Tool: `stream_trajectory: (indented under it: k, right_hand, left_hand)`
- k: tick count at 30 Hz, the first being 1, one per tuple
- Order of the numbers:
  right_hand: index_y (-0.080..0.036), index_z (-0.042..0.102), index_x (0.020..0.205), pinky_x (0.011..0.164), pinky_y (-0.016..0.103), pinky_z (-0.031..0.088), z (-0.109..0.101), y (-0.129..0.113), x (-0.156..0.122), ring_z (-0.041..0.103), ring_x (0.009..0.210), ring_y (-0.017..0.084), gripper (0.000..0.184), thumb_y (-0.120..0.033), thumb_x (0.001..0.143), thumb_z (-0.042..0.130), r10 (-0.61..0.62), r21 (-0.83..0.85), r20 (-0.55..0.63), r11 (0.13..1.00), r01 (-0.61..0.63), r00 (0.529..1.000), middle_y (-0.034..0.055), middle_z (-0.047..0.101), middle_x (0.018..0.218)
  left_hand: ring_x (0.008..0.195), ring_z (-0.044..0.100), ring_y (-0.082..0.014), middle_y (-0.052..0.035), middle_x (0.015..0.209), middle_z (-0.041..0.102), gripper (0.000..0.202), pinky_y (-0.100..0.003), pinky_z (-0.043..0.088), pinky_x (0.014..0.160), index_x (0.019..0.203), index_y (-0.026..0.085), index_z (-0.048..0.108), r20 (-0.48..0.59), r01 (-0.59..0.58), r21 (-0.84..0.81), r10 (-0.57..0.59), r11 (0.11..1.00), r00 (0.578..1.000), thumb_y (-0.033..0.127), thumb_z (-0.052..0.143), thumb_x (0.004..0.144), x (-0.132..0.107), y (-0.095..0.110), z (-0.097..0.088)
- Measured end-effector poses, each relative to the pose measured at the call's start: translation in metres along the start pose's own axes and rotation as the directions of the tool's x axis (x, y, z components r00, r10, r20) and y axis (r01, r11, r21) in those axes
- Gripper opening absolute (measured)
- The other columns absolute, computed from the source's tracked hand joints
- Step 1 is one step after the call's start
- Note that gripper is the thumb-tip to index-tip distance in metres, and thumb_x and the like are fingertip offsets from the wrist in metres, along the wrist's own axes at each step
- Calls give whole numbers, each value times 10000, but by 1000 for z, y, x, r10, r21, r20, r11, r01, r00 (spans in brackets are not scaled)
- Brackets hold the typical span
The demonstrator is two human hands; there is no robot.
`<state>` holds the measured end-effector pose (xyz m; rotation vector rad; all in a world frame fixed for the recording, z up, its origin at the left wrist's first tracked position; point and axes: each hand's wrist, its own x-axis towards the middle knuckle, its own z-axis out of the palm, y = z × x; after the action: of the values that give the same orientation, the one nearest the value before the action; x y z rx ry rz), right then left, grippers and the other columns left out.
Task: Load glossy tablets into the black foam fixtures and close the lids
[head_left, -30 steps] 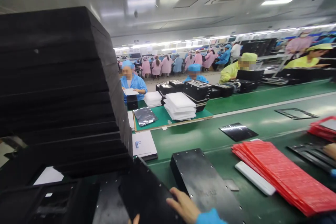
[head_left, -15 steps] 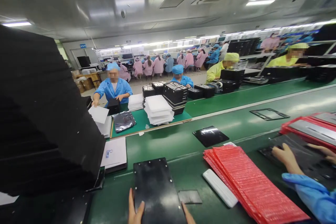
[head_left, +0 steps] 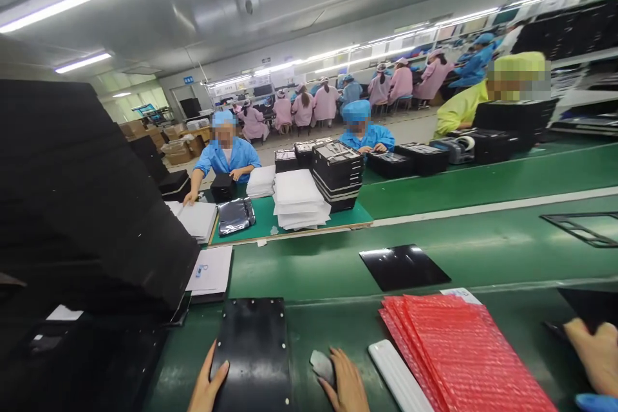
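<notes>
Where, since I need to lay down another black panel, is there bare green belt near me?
Bare green belt lies between the papers and the glossy black sheet, and again to the right of that sheet. It is crowded nearer you: the perforated black panel, white bar and red bubble bags.

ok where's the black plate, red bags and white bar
black plate (head_left: 252,354), head view, middle of its face
red bags (head_left: 458,354), head view, on the top bag
white bar (head_left: 398,376), head view, middle of its length
</notes>
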<state>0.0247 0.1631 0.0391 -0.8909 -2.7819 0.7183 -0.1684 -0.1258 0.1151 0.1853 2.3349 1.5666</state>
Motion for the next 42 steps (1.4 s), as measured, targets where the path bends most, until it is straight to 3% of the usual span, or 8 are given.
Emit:
stream_trajectory:
  k: [7, 13, 18, 22, 27, 32, 37, 42]
  right_hand:
    - [-220, 531, 1239, 891, 372, 418, -42, -68, -5, 588, 1025, 275, 539, -227, 706, 605, -276, -76, 69, 957, 281, 959, 108, 633, 1140]
    - [-184, 589, 1021, 841, 365, 382, -84, -122, -2, 585, 956, 291, 410, -136, 616, 626, -337, -211, 301, 889, 407, 892, 119, 639, 1005]
    - [-143, 603, 973, 798, 332, 411, -105, -136, 8, 613, 928, 272, 389, -75, 592, 571, -317, -178, 395, 895, 410, 862, 126, 669, 977]
    - [-136, 636, 809, 670, 263, 440, -105, -120, 31, 646, 797, 227, 241, -87, 602, 523, -289, 135, 558, 956, 259, 778, 46, 695, 803]
    - [-95, 617, 1087, 914, 382, 452, -72, -73, 42, 623, 1039, 291, 393, -234, 737, 504, 9, 252, 259, 965, -76, 966, 148, 682, 1082]
    - [-91, 389, 1393, 1144, 417, 251, -10, -80, 0, 297, 1395, 259, 667, -499, 864, 386, -15, 555, 202, 826, -101, 979, 152, 376, 1477]
    - [-140, 45, 1505, 1158, 445, 209, 16, -111, -30, 117, 1444, 225, 754, -526, 913, 308, -58, 649, 195, 756, -84, 979, 118, 147, 1569]
    - [-204, 283, 1471, 1028, 427, 432, -22, -107, -41, 452, 1295, 308, 692, -365, 838, 510, -276, 329, 239, 925, 190, 931, 102, 197, 1558]
  left_hand:
    - [1380, 319, -264, -124, 1450, 418, 932, -332, 268, 1141, 1373, 141, 398, 23, 17, -15, -17, 1000, 1000, 738, 501, 666, 2, -16, 3]
    - [1405, 260, -273, -147, 1470, 380, 919, -369, 202, 1162, 1404, 108, 360, 38, 12, 147, -17, 989, 999, 662, 514, 687, -10, 23, -1]
    - [1430, -71, -364, -116, 1555, 161, 1005, -541, -126, 1123, 1407, 171, 409, 266, -220, 510, 91, 831, 960, 363, 758, 484, -66, 73, 57]
    - [1402, -185, -364, -79, 1570, 42, 980, -599, -194, 1066, 1462, 168, 308, 262, -139, 505, 3, 852, 965, 134, 579, 521, -103, 104, 94]
    - [1444, 122, -272, -31, 1548, 231, 936, -436, 79, 1190, 1460, 189, 317, 234, -134, 100, 107, 986, 966, 135, 485, 541, -89, 118, 17]
    - [1349, 366, -287, -97, 1419, 465, 950, -419, 283, 1140, 1428, 152, 361, 178, -14, -182, 47, 983, 983, 166, 483, 486, -36, 80, -56]
    - [1310, 416, -301, -79, 1335, 553, 865, -411, 311, 1123, 1320, 175, 501, 151, 97, -291, -54, 952, 987, 159, 503, 455, -14, 29, -32]
    - [1292, 445, -296, -120, 1308, 571, 665, -405, 274, 1136, 1232, 128, 560, 93, 72, -164, -57, 984, 994, 293, 622, 591, -17, 24, -7]
